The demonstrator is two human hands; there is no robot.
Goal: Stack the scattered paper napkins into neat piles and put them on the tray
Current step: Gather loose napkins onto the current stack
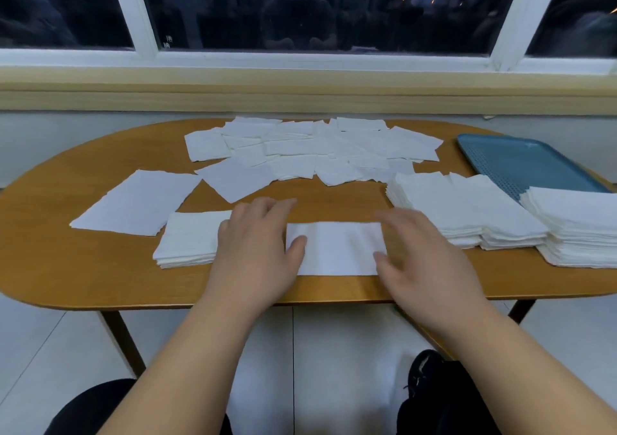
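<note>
I had both hands flat and wide, gripping nothing. The left hand lay with its thumb touching the left edge of a folded napkin. The right hand was blurred over the right edge, so I could not tell whether it pressed the paper.

That napkin lay close to the near edge of the counter. A careless sweep from either palm could have pushed it over the lip onto the floor.

My left wrist covered the right side of a low pile, so dragging that arm sideways risked skewing the pile.

The scattered napkins lay overlapping at the far middle, and a larger sheet lay alone at the left. Reaching over for them, I judged, could catch several thin sheets at once or ruffle the heap.

At the right, a tall pile looked stepped rather than square, and a knock from my right forearm might have fanned it out.

The end pile overlapped the near corner of the blue tray. I could not tell whether it sat fully on the tray, and resting half on the rim it could tilt.
</note>
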